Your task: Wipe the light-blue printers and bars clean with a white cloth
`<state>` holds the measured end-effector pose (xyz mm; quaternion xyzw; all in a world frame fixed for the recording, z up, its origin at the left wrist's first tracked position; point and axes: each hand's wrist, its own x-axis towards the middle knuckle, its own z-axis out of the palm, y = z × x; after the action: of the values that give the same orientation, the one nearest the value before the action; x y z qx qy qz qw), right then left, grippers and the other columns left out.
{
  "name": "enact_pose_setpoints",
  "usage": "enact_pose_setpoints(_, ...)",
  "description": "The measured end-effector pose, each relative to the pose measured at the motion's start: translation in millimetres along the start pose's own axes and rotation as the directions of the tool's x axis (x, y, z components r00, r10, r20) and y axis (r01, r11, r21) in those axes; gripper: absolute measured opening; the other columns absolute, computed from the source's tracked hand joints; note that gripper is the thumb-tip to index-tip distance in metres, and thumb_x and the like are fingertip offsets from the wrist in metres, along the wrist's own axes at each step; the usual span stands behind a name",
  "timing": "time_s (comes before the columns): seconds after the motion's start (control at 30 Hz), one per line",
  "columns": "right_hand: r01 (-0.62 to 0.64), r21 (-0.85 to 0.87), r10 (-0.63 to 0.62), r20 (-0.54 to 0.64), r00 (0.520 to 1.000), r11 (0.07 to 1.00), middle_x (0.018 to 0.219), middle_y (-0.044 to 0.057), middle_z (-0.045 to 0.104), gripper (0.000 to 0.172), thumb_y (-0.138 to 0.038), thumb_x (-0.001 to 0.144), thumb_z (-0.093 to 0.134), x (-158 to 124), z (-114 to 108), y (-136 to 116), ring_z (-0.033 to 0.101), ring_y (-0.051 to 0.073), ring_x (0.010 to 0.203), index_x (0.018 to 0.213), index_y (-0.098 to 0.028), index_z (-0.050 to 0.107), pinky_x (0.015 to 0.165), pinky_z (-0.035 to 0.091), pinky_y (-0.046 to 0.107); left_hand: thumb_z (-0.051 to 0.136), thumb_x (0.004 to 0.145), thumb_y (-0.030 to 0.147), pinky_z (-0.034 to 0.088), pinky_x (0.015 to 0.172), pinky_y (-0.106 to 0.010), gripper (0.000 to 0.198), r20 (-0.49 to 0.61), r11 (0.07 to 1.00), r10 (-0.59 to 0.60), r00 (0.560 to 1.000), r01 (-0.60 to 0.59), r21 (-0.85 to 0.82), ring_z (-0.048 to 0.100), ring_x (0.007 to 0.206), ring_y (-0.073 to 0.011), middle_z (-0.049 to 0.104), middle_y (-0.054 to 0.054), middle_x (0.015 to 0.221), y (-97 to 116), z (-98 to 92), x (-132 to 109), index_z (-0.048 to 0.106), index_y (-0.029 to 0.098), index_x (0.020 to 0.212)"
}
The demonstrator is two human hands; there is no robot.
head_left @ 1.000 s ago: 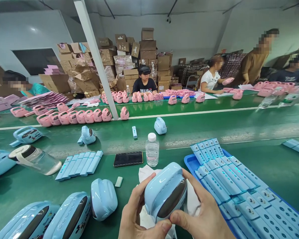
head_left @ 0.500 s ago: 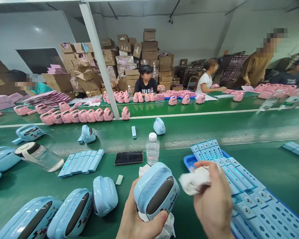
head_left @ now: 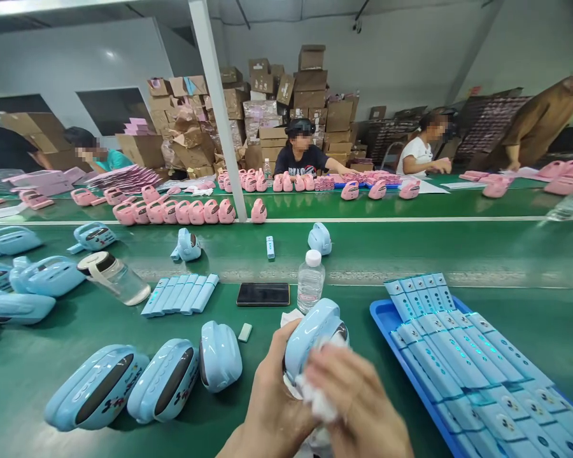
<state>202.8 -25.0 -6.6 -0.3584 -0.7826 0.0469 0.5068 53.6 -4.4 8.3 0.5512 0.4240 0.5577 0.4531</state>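
Observation:
In the lower middle, my left hand (head_left: 270, 397) is wrapped round a light-blue rounded plastic device (head_left: 310, 334) with a dark oval panel, tilted above the table. My right hand (head_left: 363, 401) presses a crumpled white tissue (head_left: 318, 385) against its front, covering most of the panel. More white paper shows under and behind my left hand. To the left stand similar blue devices: one shows its side (head_left: 221, 356), another its dark panel and cartoon print (head_left: 165, 381), and a third (head_left: 98, 388) sits further left. A small pale green block (head_left: 245, 332) lies near them.
A blue tray (head_left: 386, 318) of light-blue bars stands right. Beyond my hands are a water bottle (head_left: 310, 283), a phone (head_left: 262, 294), a row of blue bars (head_left: 181, 294) and a clear tumbler (head_left: 119, 283). Pink devices (head_left: 195, 212) line the far table, where several people sit or stand.
My right hand has moved left with the tissue, from beside the tray onto the blue device's front. The view has turned slightly left, so the surroundings sit further right.

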Motion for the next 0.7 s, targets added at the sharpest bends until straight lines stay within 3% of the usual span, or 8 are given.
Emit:
enact_pose_setpoints(0.13, 0.065, 0.039, -0.064, -0.027, 0.998, 0.997, 0.136, 0.005, 0.073, 0.048, -0.012, 0.099, 0.058, 6.2, -6.3, 16.7, 0.064, 0.028, 0.133, 0.145, -0.027, 0.063, 0.117, 0.051, 0.042, 0.09, 0.067, 0.036, 0.064, 0.078, -0.036, 0.069, 0.062, 0.998, 0.032, 0.998, -0.035, 0.044, 0.075, 0.081, -0.0255, 0.08, -0.003, 0.103, -10.7, -4.4, -2.3, 0.064, 0.028, 0.131)
enact_pose_setpoints(0.2, -0.103, 0.057, 0.104, -0.023, 0.994, 0.993, 0.127, 0.005, 0.077, 0.034, -0.02, 0.103, 0.058, 5.8, -14.1, 28.1, 0.07, 0.027, 0.121, 0.134, -0.028, 0.069, 0.108, 0.057, 0.039, 0.087, 0.068, 0.029, 0.063, 0.08, -0.034, 0.067, 0.066, 0.999, 0.012, 0.998, -0.015, 0.041, 0.075, 0.085, -0.0247, 0.08, -0.002, 0.106, -12.0, -7.0, -4.6, 0.063, 0.029, 0.131)
enact_pose_setpoints(0.23, -0.302, 0.095, 0.305, -0.02, 0.952, 0.948, 0.123, 0.005, 0.078, 0.027, -0.026, 0.105, 0.058, 5.3, -17.8, 32.2, 0.073, 0.027, 0.113, 0.129, -0.029, 0.071, 0.1, 0.061, 0.037, 0.086, 0.068, 0.027, 0.062, 0.081, -0.032, 0.067, 0.062, 1.0, -0.006, 0.998, 0.005, 0.019, 0.075, 0.089, -0.0245, 0.079, -0.002, 0.11, -10.8, -7.4, -5.6, 0.063, 0.028, 0.131)
enact_pose_setpoints(0.27, -0.495, 0.166, 0.502, -0.006, 0.865, 0.853, 0.121, 0.006, 0.078, 0.023, -0.033, 0.106, 0.058, 4.8, -20.7, 34.2, 0.075, 0.026, 0.106, 0.125, -0.029, 0.071, 0.091, 0.064, 0.035, 0.085, 0.069, 0.027, 0.061, 0.082, -0.03, 0.068, 0.062, 0.999, -0.024, 0.998, 0.025, -0.022, 0.075, 0.094, -0.0247, 0.078, -0.003, 0.115, -8.7, -7.0, -6.5, 0.062, 0.027, 0.133)
enact_pose_setpoints(0.33, -0.692, 0.375, 0.71, 0.116, 0.695, 0.617, 0.126, 0.007, 0.075, 0.031, -0.048, 0.106, 0.058, 4.2, -22.4, 31.1, 0.074, 0.026, 0.107, 0.129, -0.029, 0.066, 0.082, 0.065, 0.031, 0.085, 0.071, 0.03, 0.061, 0.085, -0.029, 0.069, 0.079, 0.989, -0.045, 0.996, 0.056, -0.137, 0.075, 0.103, -0.0258, 0.077, -0.005, 0.122, -3.2, -3.8, -7.8, 0.059, 0.026, 0.135)
enact_pose_setpoints(0.4, -0.688, 0.583, 0.72, 0.236, 0.653, 0.432, 0.141, 0.009, 0.068, 0.044, -0.052, 0.102, 0.064, 3.9, -18.9, 20.8, 0.069, 0.029, 0.121, 0.14, -0.031, 0.056, 0.089, 0.064, 0.032, 0.086, 0.074, 0.032, 0.06, 0.091, -0.029, 0.07, 0.084, 0.976, -0.029, 0.996, 0.046, -0.212, 0.074, 0.109, -0.0261, 0.076, -0.006, 0.125, 1.2, 0.9, -8.9, 0.058, 0.026, 0.137)
enact_pose_setpoints(0.5, -0.616, 0.75, 0.724, 0.285, 0.628, 0.239, 0.15, 0.009, 0.061, 0.068, -0.051, 0.091, 0.08, 3.5, -10.8, 6.0, 0.065, 0.031, 0.131, 0.148, -0.036, 0.046, 0.1, 0.061, 0.038, 0.088, 0.076, 0.032, 0.06, 0.098, -0.031, 0.074, 0.062, 0.97, -0.023, 0.998, 0.037, -0.242, 0.073, 0.117, -0.0278, 0.074, -0.008, 0.133, 1.5, 5.4, -12.4, 0.056, 0.027, 0.142)
enact_pose_setpoints(0.7, -0.546, 0.829, 0.72, 0.305, 0.623, 0.122, 0.149, 0.009, 0.061, 0.079, -0.05, 0.082, 0.088, 2.0, -12.5, 3.7, 0.067, 0.033, 0.125, 0.149, -0.036, 0.05, 0.096, 0.061, 0.041, 0.089, 0.073, 0.056, 0.062, 0.101, -0.036, 0.086, 0.11, 0.955, -0.147, 0.983, 0.17, -0.244, 0.072, 0.123, -0.0354, 0.071, -0.011, 0.14, 1.7, 3.8, -20.9, 0.057, 0.025, 0.147)
